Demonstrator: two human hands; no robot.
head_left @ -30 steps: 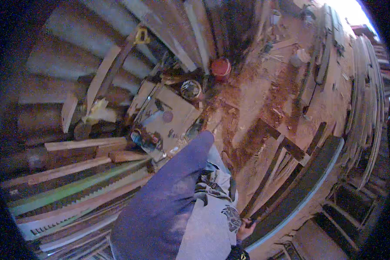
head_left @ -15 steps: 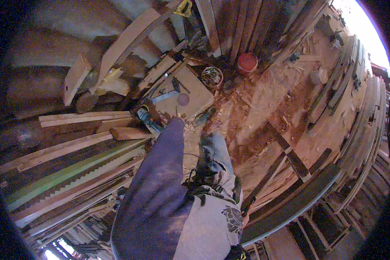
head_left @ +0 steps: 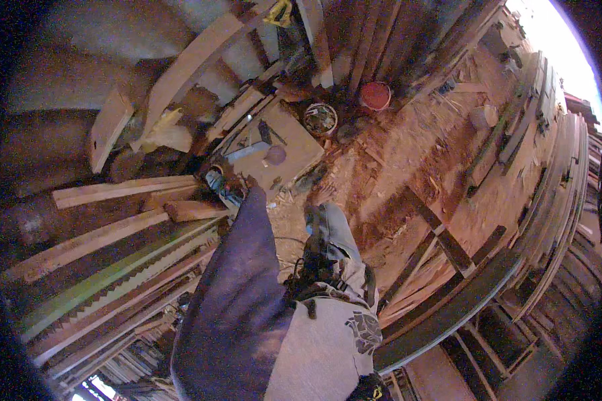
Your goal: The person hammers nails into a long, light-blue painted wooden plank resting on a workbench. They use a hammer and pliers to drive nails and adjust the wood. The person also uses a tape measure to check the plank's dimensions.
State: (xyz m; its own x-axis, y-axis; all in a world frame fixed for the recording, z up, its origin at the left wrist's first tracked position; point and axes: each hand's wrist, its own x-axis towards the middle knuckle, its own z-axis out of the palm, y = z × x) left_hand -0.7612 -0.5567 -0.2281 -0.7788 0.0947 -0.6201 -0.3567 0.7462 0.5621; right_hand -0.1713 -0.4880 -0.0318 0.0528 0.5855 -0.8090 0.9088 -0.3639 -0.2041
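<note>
A reddish-brown floor (head_left: 441,144) strewn with wood chips stretches off to the right of the fingers of the left hand (head_left: 251,184). Long, rough wooden planks (head_left: 87,244), one edged in green, lie stacked to the fingers' near left. A low, squarish, light-brown counter (head_left: 301,146) spreads just beyond them, and the purple cloth sleeve (head_left: 227,294) comes up to them from below. Farther off and to the right stand a round red bucket (head_left: 375,96) and, nearer, a round, pale-rimmed tub (head_left: 320,118) full of scraps.

The blue power tool with a dark body (head_left: 222,186) is just left of the fingers, by the counter's near-left corner; its long axis slants from far left to near right, its near end toward the hand. The left hand is clearly the nearer one — the right does not show. Beyond the fingers, on the counter, lie a flat grey metal strip (head_left: 247,152) and a round purplish disc (head_left: 274,155).

The left fingers themselves are only a dim brown patch past the cuff — I cannot tell whether they are spread or closed, or whether they touch the tool.
</note>
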